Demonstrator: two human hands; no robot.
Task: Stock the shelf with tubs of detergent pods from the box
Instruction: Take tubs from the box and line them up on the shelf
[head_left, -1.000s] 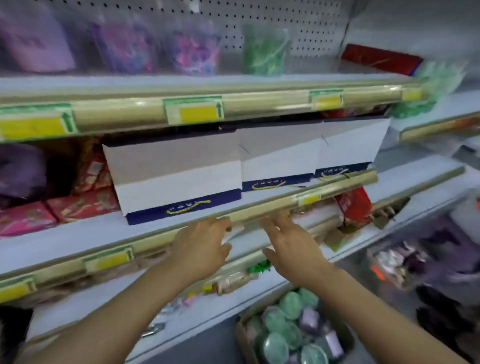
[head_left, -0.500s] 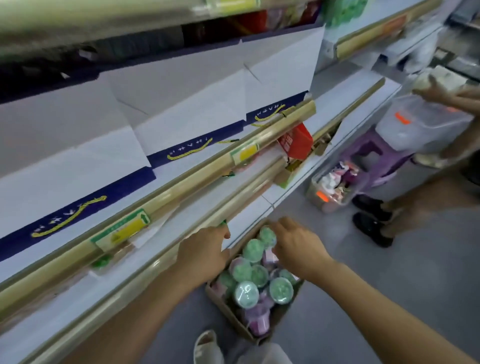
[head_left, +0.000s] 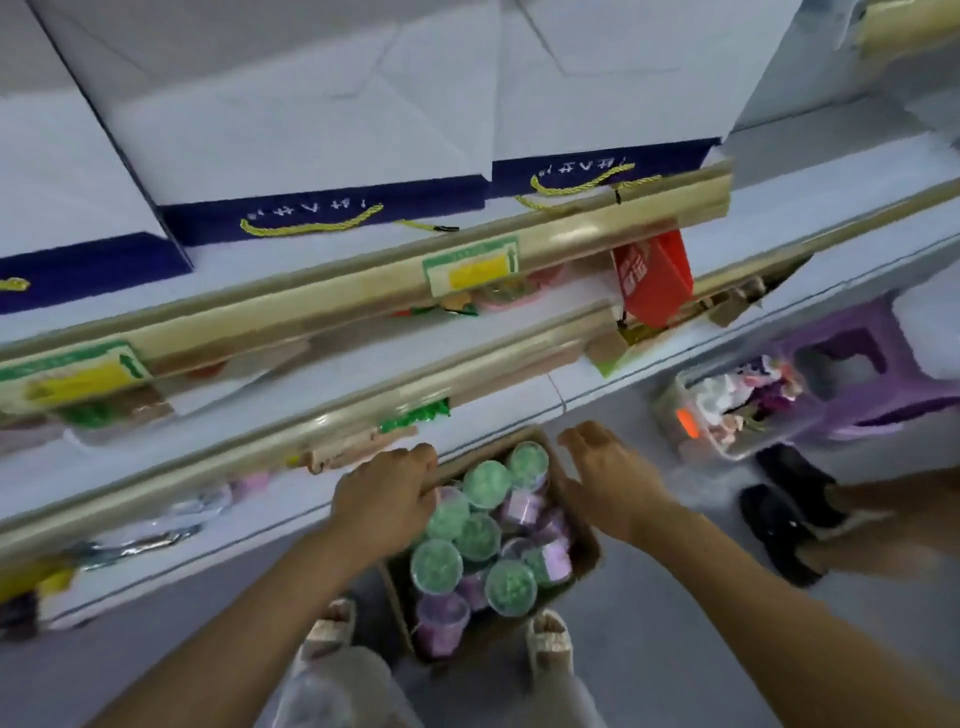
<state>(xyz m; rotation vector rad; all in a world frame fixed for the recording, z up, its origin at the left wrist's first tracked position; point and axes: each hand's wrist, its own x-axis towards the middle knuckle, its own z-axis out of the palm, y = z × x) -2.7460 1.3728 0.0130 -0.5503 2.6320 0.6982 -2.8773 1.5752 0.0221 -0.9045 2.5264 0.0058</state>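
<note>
A brown cardboard box stands on the floor between my feet, below the lowest shelf. It is full of several round tubs of detergent pods, some green and some purple, lids up. My left hand hovers over the box's left rim with fingers curled and nothing in it that I can see. My right hand hangs over the box's right side, fingers spread, holding nothing. The shelf with gold edge rails rises in front of me.
White and navy paper bags fill an upper shelf. A red packet leans on a lower shelf. At the right stand a clear bin of small goods, a purple stool and another person's black shoes.
My view has tilted down from the shelves to the floor. Both hands have dropped from the shelf rail to just above the box of tubs.
</note>
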